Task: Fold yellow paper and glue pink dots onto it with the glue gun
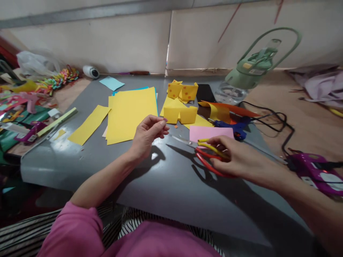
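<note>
My right hand (227, 155) grips a pair of scissors (208, 157) with red and yellow handles, its blades parted and pointing left. Thumb and fingers of my left hand (151, 134) are pinched together near the blade tips; a tiny pinkish bit shows at the fingertips, too small to name. Beyond the hands stand folded yellow paper pieces (180, 113), one of them an orange-spotted yellow piece (183, 91). A pink paper rectangle (206, 132) lies partly behind the scissors. Left of them is a stack of yellow paper (131, 114), with a loose yellow strip (89, 125) beside it.
A blue glue gun (235, 126) and orange paper (227, 107) lie at right, before a green-topped bottle (248, 71). Black cable runs to a purple power strip (317, 173). A dark phone-like slab (205, 93), light blue paper (112, 83) and a white camera (91, 71) sit farther back.
</note>
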